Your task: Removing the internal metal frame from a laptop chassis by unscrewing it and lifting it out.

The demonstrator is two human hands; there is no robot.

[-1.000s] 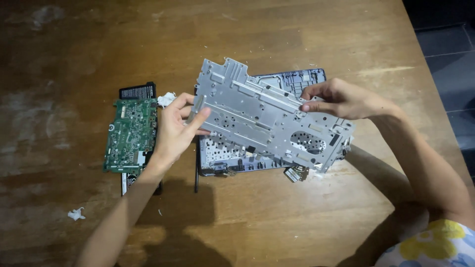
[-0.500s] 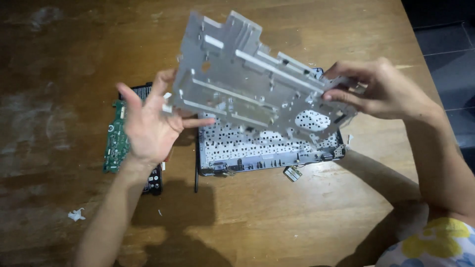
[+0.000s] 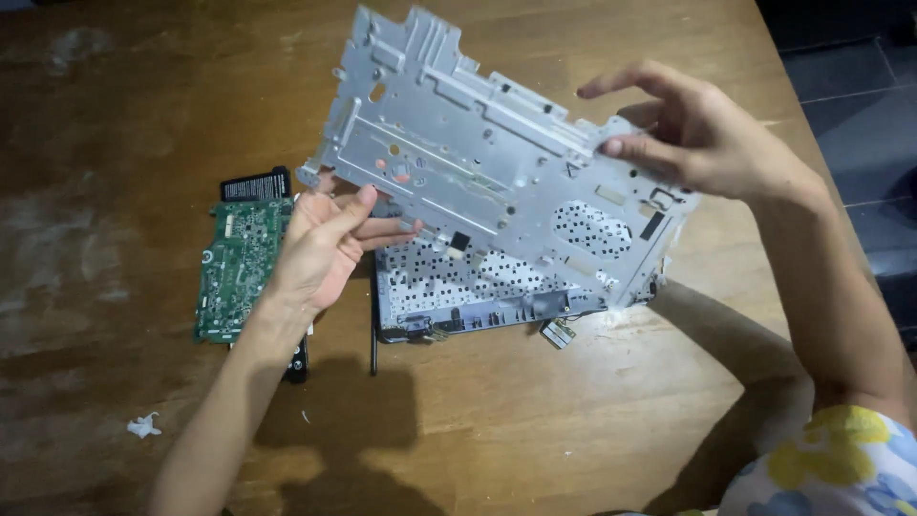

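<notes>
Plate [image 3: 478, 162]: a grey stamped metal sheet with notched edges, slots and two patches of small holes; it is held tilted in the air above the table, its left end higher in the picture and its right end lower, over the keyboard.
Left hand [image 3: 320, 248]: under the plate's lower left corner, palm towards the camera, fingers [image 3: 387, 229] stretched out and pointing right; the thumb tip touches the plate's lower edge. The hand is mostly open and grips nothing firmly.
Right hand [image 3: 697, 134]: at the plate's upper right edge, pinching that edge between thumb and fingers; the forefinger is lifted and stretched to the left, clear of the metal.
Keyboard [image 3: 468, 287]: a flat unit lying on the table just below the plate, its pale dotted underside showing, partly hidden by the plate.
Board [image 3: 239, 258]: a green circuit board flat on the table, left of the left hand, with a black part [image 3: 255, 184] at its top end.
Table [image 3: 535, 420]: brown wood, worn and streaked.
Scrap [image 3: 144, 425]: a small white crumpled bit near the left forearm.
</notes>
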